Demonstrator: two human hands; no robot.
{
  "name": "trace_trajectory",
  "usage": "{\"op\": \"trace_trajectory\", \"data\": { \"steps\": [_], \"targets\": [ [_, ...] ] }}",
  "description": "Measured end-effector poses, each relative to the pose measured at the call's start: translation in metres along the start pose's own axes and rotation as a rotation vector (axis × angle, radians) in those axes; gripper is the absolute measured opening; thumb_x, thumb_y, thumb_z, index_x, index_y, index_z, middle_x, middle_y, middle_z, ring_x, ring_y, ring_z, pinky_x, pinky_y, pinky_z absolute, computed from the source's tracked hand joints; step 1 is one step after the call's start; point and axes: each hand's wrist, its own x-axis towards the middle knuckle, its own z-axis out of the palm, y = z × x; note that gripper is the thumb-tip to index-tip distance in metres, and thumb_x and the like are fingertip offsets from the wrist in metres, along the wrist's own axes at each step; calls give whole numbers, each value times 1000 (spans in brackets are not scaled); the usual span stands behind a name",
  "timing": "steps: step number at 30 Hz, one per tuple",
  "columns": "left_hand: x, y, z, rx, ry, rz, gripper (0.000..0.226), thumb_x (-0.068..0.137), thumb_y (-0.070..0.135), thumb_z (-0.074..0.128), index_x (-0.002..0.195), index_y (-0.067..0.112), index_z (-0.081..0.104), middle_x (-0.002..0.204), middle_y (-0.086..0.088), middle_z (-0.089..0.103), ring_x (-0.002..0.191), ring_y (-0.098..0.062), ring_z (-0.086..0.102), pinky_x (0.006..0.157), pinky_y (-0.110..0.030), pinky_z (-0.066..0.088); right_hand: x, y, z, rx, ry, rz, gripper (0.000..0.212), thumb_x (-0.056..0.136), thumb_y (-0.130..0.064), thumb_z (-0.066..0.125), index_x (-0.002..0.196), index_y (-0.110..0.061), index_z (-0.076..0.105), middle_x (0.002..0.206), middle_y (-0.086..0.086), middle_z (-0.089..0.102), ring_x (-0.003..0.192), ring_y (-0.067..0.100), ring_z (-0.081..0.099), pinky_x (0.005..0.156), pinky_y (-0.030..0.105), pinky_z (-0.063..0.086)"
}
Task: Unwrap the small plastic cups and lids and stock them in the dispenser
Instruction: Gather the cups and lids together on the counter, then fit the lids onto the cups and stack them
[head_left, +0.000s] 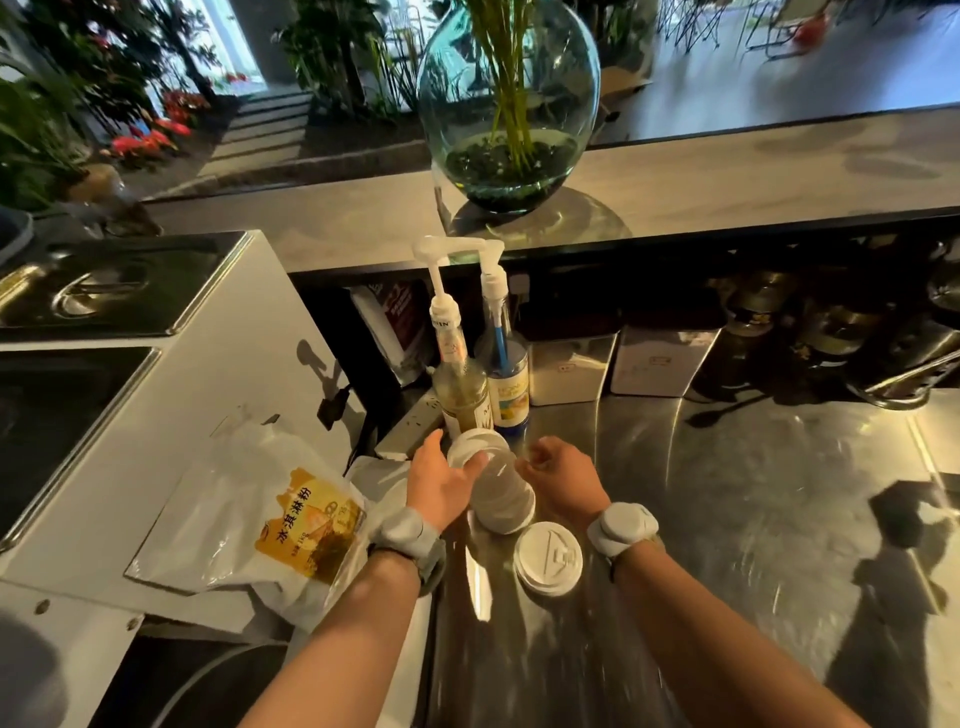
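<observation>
Steel counter (727, 519), left hand (439, 483) gripping lid sleeve (493, 483), right hand (563, 480) seemingly pinching it

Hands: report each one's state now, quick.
Left hand: holds the wrapped sleeve of lids near its far end.
Right hand: fingers curled at the sleeve's side; grip cannot be told.

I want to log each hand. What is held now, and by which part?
Left hand grips the far end of the lid stack. Right hand pinches the wrap at its side; exact hold is blurred.
</observation>
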Motion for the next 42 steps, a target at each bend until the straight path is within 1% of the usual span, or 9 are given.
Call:
{"op": "trace_trajectory", "data": {
  "steps": [7, 13, 17, 22, 27, 30, 33, 36, 42],
  "targets": [
    [20, -7, 11, -27, -10, -2, 70, 92, 46, 67, 146, 6, 45, 141, -14, 59, 131, -33, 54, 109, -43, 43, 27, 3, 10, -133, -55, -25, 35, 92, -41, 64, 110, -12, 67, 104, 8, 70, 96, 31, 67, 80, 38, 53],
    [22, -10, 15, -37, -19, 4, 62, 94, 49, 63, 138, 8, 53, 131, -13, 66, 122, -33, 60, 104, -48, 48, 33, 8, 26, -182, -42, -99, 27, 92, -32, 67, 105, -8, 71, 100, 11, 72, 88, 32, 68, 70, 31, 43],
    [20, -9, 12, -43, -5, -15, 54, 96, 47, 60, 135, 9, 58, 127, -11, 68, 119, -30, 61, 101, -44, 49, 32, 8, 30, -165, -27, -86, 27, 91, -32, 68, 108, -11, 71, 99, 7, 73, 88, 28, 68, 77, 38, 54],
    [16, -12, 11, -68, -1, -3, 41, 96, 48, 59, 117, 13, 67, 109, -5, 72, 104, -25, 65, 91, -43, 53, 28, 4, 28, -121, 24, -102, 23, 93, -26, 66, 107, -9, 72, 101, 8, 73, 89, 26, 67, 77, 33, 51],
    [6, -9, 3, -201, 24, -1, 39, 96, 50, 58, 98, 13, 67, 92, -8, 71, 90, -28, 67, 81, -48, 58, 18, -3, 17, -7, 32, -77, 21, 96, -26, 61, 105, -10, 73, 97, 5, 72, 88, 22, 65, 84, 36, 54],
    [-3, -5, -4, -430, -10, -76, 36, 98, 45, 59, 98, 9, 67, 98, -12, 70, 91, -23, 69, 70, -37, 62, 9, -3, 7, 96, 69, -32, 17, 95, -24, 63, 103, -12, 71, 94, 3, 71, 86, 19, 64, 81, 32, 53],
    [-15, -2, -10, -624, -63, -160, 34, 101, 37, 58, 106, 4, 64, 106, -14, 66, 96, -24, 67, 79, -44, 64, 1, 2, -5, 209, 131, 19, 13, 93, -24, 66, 97, -13, 69, 89, 4, 71, 83, 22, 67, 78, 37, 55],
    [-31, -4, -15, -676, -56, -193, 27, 101, 34, 59, 103, 8, 62, 113, -17, 64, 102, -29, 67, 80, -48, 64, -14, 5, -17, 289, 193, 39, 10, 91, -25, 68, 94, -15, 69, 86, 4, 72, 80, 23, 69, 76, 43, 59],
    [-64, -14, -19, -756, -91, -167, 34, 100, 27, 60, 123, 1, 57, 121, -19, 64, 109, -33, 66, 83, -45, 63, -48, 6, -28, 361, 251, 59, 10, 92, -25, 68, 97, -16, 68, 87, 2, 71, 77, 19, 68, 66, 30, 56]
  ]
}}
